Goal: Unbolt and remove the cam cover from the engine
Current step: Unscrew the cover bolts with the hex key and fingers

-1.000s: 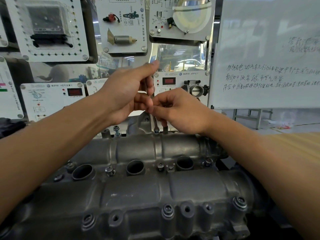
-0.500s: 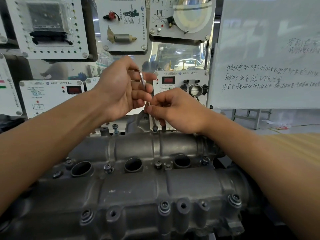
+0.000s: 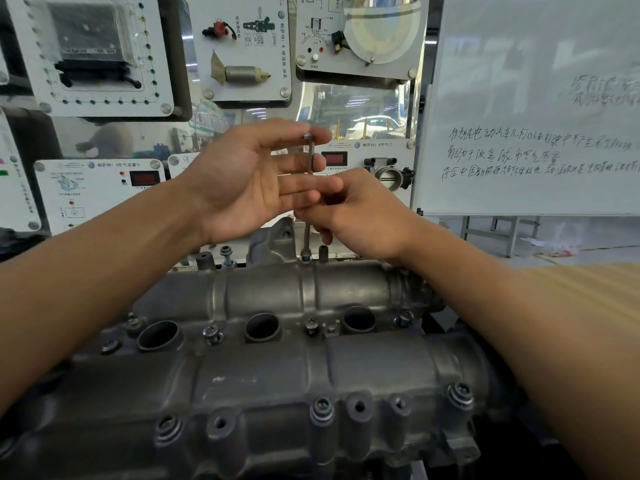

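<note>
Vertically, driver shaft on bolt of crosswise cam cover, right hand pinching it, left hand straight-fingered at top

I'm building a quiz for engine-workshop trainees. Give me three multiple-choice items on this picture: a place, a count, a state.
1. Where does the tool's lower end stand? A) on a bolt at the cam cover's far edge B) on a bolt at its near edge C) in mid-air
2. How many round wells show in the cam cover? A) one B) three C) six
3. What does the right hand do? A) lies flat, off the tool B) pinches the tool's shaft C) grips a bolt

1 A: the shaft runs down to that bolt. 2 B: three openings lie in a row. 3 B: its fingertips close on the shaft.
</note>
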`<state>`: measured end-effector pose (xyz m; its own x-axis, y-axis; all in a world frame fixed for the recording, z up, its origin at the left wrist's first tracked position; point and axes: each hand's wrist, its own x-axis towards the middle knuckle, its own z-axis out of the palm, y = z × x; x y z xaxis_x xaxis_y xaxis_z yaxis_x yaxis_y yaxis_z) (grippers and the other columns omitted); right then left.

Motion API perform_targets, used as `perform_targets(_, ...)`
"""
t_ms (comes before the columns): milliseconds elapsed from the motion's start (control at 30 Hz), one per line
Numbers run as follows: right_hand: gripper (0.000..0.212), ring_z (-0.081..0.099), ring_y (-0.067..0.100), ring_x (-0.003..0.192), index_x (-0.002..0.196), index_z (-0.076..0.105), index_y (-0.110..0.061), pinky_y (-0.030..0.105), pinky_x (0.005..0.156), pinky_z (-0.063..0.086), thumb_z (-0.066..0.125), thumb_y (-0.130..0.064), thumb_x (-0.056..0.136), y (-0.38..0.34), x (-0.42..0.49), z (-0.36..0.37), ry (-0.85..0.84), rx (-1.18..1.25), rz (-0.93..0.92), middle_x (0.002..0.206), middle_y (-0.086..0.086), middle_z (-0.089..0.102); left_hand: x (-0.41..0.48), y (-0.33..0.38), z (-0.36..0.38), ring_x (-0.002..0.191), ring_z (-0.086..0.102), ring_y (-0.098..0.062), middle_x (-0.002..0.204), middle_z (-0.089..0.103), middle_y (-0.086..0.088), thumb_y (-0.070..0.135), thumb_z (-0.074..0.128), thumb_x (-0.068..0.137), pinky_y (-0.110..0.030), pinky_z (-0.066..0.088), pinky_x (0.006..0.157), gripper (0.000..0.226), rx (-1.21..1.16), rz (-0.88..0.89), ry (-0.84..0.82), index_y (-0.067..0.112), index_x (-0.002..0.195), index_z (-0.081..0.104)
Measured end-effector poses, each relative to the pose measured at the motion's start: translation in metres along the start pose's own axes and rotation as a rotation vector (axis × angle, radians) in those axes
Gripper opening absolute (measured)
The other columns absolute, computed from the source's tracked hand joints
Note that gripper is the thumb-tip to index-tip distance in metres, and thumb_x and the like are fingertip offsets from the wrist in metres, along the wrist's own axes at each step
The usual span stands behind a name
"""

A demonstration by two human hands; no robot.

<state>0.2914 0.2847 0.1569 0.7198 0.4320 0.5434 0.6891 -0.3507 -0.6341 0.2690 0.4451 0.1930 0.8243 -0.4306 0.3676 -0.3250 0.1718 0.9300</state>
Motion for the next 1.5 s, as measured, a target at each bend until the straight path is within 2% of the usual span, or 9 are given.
perform_targets(133,0.02,0.045,0.023,0.062,0.08,0.059,0.013,0.045,0.061,0.046,0.065,-0.004,0.09,0.0,-0.0005,-0.0008,0.027,0.006,0.0,0.067,0.012,0.048,0.0023,-0.0035,-0.0008,0.071,0.072,-0.017,0.078,0.063,0.0,0.036,0.064,0.084,-0.022,0.055,0.06,0.026,0.064,0.041,0.082,0.017,0.102,0.064)
perform_targets(267,0.019,0.046,0.021,0.061,0.072,0.069,-0.013,0.033,0.062,0.04,0.069,-0.013,0.092,-0.0011,-0.0025,-0.0022,0.036,-0.002,-0.009,0.064,0.01,0.051,0.0039,-0.0065,-0.0033,0.051,0.063,-0.013,0.067,0.06,0.003,0.041,0.066,0.084,-0.02,0.048,0.048,0.02,0.166,0.076,0.176,0.021,0.084,0.067)
perform_targets(400,0.016,0.044,0.021,0.06,0.09,0.077,-0.007,0.031,0.06,0.038,0.068,-0.02,0.094,-0.0017,-0.0029,-0.0011,0.017,0.023,-0.013,0.064,0.011,0.053,0.005,-0.0077,-0.0042,0.039,0.05,-0.012,0.059,0.059,0.002,0.044,0.058,0.096,-0.019,0.04,0.04,0.037,0.238,0.074,0.263,0.02,0.07,0.071)
perform_targets(500,0.021,0.044,0.023,0.062,0.089,0.076,-0.003,0.034,0.061,0.039,0.069,-0.023,0.094,-0.0016,-0.0038,-0.0004,-0.014,0.005,-0.038,0.071,0.031,0.056,0.0048,-0.0085,-0.0041,0.038,0.052,-0.013,0.059,0.062,-0.001,0.048,0.054,0.098,-0.018,0.039,0.04,0.047,0.217,0.045,0.3,0.018,0.067,0.073)
perform_targets(733,0.022,0.044,0.022,0.061,0.082,0.072,0.004,0.037,0.061,0.042,0.07,-0.015,0.092,0.0006,-0.0031,0.0,0.001,-0.023,-0.064,0.067,0.017,0.055,0.0033,-0.0059,-0.0067,0.047,0.063,-0.014,0.066,0.066,-0.001,0.047,0.038,0.104,-0.02,0.044,0.042,0.057,0.154,-0.045,0.204,0.015,0.078,0.077)
perform_targets(867,0.026,0.046,0.023,0.062,0.083,0.068,0.009,0.05,0.062,0.049,0.065,-0.014,0.095,0.0018,-0.0034,-0.0001,-0.021,-0.041,-0.075,0.067,0.017,0.051,0.002,-0.0057,-0.0061,0.052,0.065,-0.012,0.07,0.067,0.002,0.044,0.034,0.106,-0.019,0.045,0.044,0.055,0.097,-0.073,0.154,0.015,0.087,0.078)
perform_targets(1133,0.03,0.054,0.006,0.052,0.083,0.065,0.005,0.023,0.056,0.045,0.056,-0.018,0.101,-0.0018,-0.0049,-0.0027,-0.086,-0.114,-0.016,0.069,0.009,0.062,0.0026,-0.0064,-0.0069,0.054,0.066,-0.014,0.081,0.074,-0.001,0.042,0.031,0.108,-0.019,0.045,0.044,0.042,0.048,-0.045,0.181,0.017,0.129,0.058)
perform_targets(1267,0.028,0.048,-0.002,0.043,0.079,0.063,-0.003,0.014,0.049,0.038,0.056,-0.017,0.101,-0.0031,-0.0058,-0.003,-0.081,-0.091,0.02,0.068,0.007,0.061,0.0027,-0.0074,-0.0068,0.056,0.067,-0.014,0.085,0.075,-0.002,0.042,0.033,0.107,-0.02,0.045,0.044,0.037,0.055,-0.013,0.168,0.024,0.123,0.061)
perform_targets(1500,0.039,0.038,0.021,0.055,0.077,0.068,0.012,0.027,0.054,0.033,0.074,-0.024,0.089,-0.0024,-0.0067,-0.0025,0.076,-0.015,-0.003,0.063,0.02,0.051,0.0001,-0.0071,-0.0036,0.06,0.067,-0.017,0.091,0.076,-0.004,0.033,0.045,0.106,-0.021,0.047,0.048,0.026,0.379,0.198,0.243,0.024,0.109,0.07)
